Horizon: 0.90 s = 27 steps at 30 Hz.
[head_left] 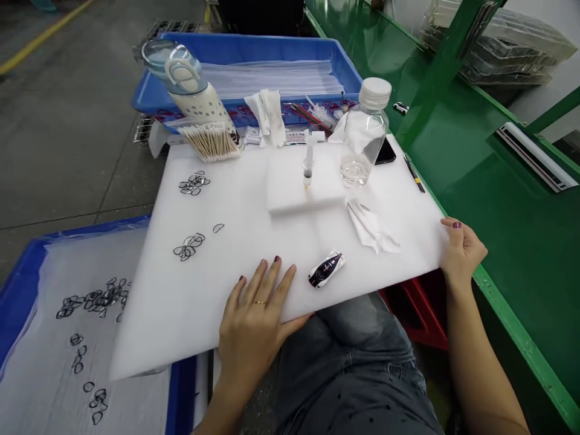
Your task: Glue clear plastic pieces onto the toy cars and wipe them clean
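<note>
My left hand [256,317] lies with fingers spread on the front edge of a white foam board [244,223]. At the board's right corner, my right hand [462,251] grips the edge between thumb and curled fingers. A small black and white toy car [326,269] rests between my hands, nearer the left one. Behind it are a crumpled white tissue [371,226] and a foam block [290,190] with an upright syringe [309,160]. Thin dark rings lie in small piles [194,182] on the board's left part.
Cotton swabs [211,142], a tumbler [190,84] and a clear bottle [366,133] stand toward the back. Behind them sits a blue tray [249,45]. Another blue tray [27,260] holds more rings at lower left. A green bench [512,241] runs along the right.
</note>
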Each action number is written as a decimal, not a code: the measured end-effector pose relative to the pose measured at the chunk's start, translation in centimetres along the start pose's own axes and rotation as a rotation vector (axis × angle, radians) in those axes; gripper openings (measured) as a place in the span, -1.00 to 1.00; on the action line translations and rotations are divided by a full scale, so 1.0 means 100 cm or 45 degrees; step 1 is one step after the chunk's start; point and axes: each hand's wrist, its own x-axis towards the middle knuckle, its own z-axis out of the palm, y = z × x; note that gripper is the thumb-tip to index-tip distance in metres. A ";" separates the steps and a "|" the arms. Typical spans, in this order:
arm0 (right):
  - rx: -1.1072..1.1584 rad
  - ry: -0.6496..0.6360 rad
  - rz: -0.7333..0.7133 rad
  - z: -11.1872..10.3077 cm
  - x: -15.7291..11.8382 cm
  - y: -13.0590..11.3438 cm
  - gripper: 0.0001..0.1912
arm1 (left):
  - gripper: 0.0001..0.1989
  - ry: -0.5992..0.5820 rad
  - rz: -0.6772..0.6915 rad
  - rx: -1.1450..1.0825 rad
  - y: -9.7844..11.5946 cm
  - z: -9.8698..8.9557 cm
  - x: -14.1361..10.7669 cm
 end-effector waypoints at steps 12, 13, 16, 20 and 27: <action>-0.004 -0.025 0.000 0.005 0.006 -0.002 -0.67 | -0.21 0.017 0.018 -0.035 -0.002 0.001 0.007; 0.003 -0.024 0.000 0.004 0.005 -0.002 -0.68 | -0.21 0.012 0.029 -0.040 -0.003 0.000 0.007; 0.031 -0.026 -0.003 0.004 0.003 -0.002 -0.72 | -0.21 -0.001 0.052 -0.045 -0.005 0.000 0.008; 0.067 -0.044 -0.007 0.005 0.004 0.001 -0.76 | -0.28 -0.003 0.049 -0.039 -0.005 0.000 0.009; -0.027 -0.067 -0.124 -0.004 0.005 -0.011 -0.84 | -0.30 -0.056 -0.030 -0.121 -0.004 -0.005 0.014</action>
